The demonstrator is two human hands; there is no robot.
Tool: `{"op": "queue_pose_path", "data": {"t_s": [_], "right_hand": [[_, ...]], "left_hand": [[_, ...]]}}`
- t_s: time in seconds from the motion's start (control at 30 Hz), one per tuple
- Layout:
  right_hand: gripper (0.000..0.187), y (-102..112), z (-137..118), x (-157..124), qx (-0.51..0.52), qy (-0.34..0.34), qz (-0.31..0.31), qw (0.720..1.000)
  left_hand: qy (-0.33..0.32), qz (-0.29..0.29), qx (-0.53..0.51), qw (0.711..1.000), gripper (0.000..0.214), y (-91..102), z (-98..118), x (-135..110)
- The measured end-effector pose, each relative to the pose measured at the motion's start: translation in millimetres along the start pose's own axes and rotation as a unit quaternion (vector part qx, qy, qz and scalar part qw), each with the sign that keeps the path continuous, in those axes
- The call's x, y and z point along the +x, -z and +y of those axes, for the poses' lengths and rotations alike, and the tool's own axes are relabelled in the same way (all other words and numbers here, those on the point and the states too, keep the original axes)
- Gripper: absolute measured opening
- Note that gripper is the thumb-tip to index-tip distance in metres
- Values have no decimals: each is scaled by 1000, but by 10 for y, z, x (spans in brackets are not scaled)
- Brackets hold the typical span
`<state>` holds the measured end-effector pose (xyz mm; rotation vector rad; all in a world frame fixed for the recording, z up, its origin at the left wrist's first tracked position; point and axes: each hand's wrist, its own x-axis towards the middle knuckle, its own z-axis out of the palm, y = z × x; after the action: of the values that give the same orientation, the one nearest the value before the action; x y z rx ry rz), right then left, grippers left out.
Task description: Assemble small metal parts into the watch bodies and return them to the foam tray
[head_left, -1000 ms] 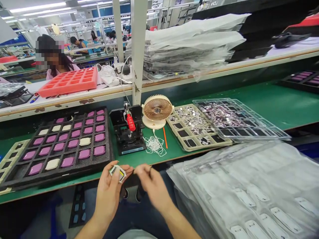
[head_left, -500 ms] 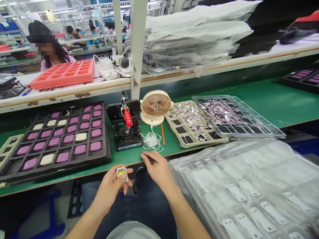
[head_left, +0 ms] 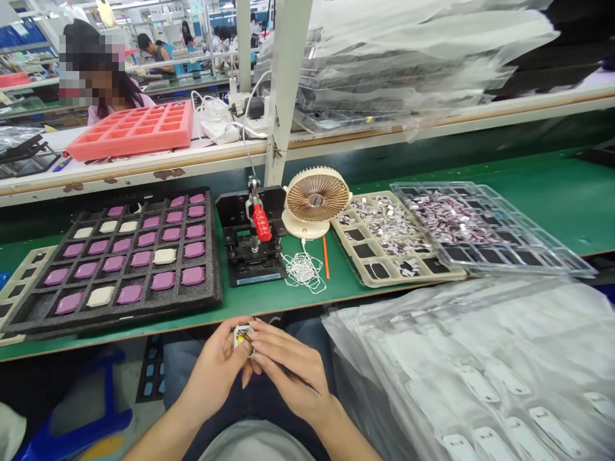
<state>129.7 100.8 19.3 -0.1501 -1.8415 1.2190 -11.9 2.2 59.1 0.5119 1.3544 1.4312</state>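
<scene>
Green workbench (head_left: pixel 283 301) | left grip (head_left: pixel 214 368) pinches yellow-white part (head_left: pixel 242 337) | right grip (head_left: pixel 288 365) holds pick (head_left: pixel 298 378) touching it

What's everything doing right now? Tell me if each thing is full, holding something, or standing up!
Left hand: gripping a small square part with yellow inside.
Right hand: pinching a thin dark tool, tip at the part.
Foam tray: pockets mostly purple pieces, a few cream.
Desk fan: upright; spinning, cannot tell.
Red-handled press: handle upright.
Beige tray: heaped with silver pieces.
Clear plastic tray: holding purple-and-silver pieces.
</scene>
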Motion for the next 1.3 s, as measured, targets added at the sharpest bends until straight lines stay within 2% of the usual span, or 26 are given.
{"op": "queue_pose_path", "data": {"t_s": [0.3, 0.47, 0.57, 0.7, 0.8, 0.93, 1.13, 1.23, 1.3], "right_hand": [[49, 76, 23, -31, -5, -8, -57, 998], [60, 85, 128, -137, -28, 43, -79, 996], [64, 25, 186, -210, -17, 57, -41, 997], [57, -66, 200, -261, 17, 34, 27, 999], [48, -100, 184, -258, 31, 18, 81, 996], [40, -100, 176, -192, 53, -17, 143, 988], [31, -106, 163, -140, 80, -30, 171, 981], [21, -47, 174, -94, 32, -59, 245, 967], [17, 57, 237, 27, -46, -91, 322, 941]], "left_hand": [[11, -3, 15, 1000, 49, 80, -58, -17], [16, -29, -15, 999, 43, 86, -58, 13], [41, -65, -84, 993, 35, 85, -31, 4], [66, -89, -156, 982, 31, 87, 27, -18], [79, -71, -198, 975, 30, 94, 43, -3], [65, -55, -238, 968, 35, 101, 19, 56], [36, -28, -277, 960, 32, 148, -10, 156], [41, -20, -274, 961, 34, 186, -23, 165], [54, -17, -261, 964, 37, 203, -41, 155]]}}
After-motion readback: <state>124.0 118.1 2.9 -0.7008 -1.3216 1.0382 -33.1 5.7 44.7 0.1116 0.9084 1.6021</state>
